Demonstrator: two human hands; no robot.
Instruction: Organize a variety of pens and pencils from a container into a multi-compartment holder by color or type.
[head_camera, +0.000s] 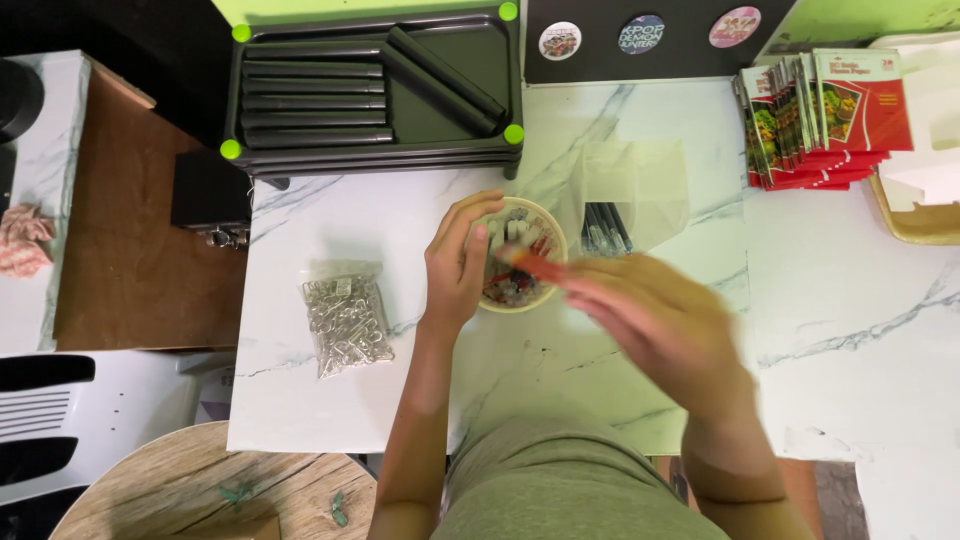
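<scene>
Here the left hand (458, 265) cups the bowl (520, 297); the blurred right hand (650, 320) pinches a red pen (535, 265).

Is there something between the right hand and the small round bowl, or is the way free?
Nothing visible stands between them. The right hand, blurred, is right beside the bowl with a red pen-like item at its fingertips over the rim. The left hand grips the bowl's left side, away from that path.
</scene>
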